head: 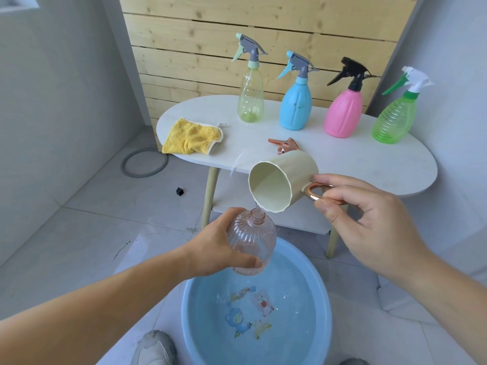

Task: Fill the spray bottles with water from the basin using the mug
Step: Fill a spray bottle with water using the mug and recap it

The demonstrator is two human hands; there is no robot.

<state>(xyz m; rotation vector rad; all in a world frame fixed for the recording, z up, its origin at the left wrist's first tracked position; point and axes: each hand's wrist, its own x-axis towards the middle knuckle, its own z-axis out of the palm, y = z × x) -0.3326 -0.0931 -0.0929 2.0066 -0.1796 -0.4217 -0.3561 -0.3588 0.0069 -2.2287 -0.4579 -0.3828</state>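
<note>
My left hand point(218, 248) grips a clear pink ribbed bottle point(253, 241) with its cap off, held over the blue basin point(324, 299) of water. My right hand point(369, 222) holds a cream mug point(282, 180) by its copper handle, tipped sideways so its rim is just above the bottle's neck. A thin stream of water runs from the mug into the bottle. The bottle's copper spray head point(284, 144) lies on the white table point(342, 164).
Several capped spray bottles stand on the table: yellow-green point(250, 101), blue point(295, 106), pink point(342, 114), green point(395, 119). A yellow cloth point(192, 137) lies at the table's left end. A grey ring point(144, 163) and a small black cube point(179, 191) lie on the floor.
</note>
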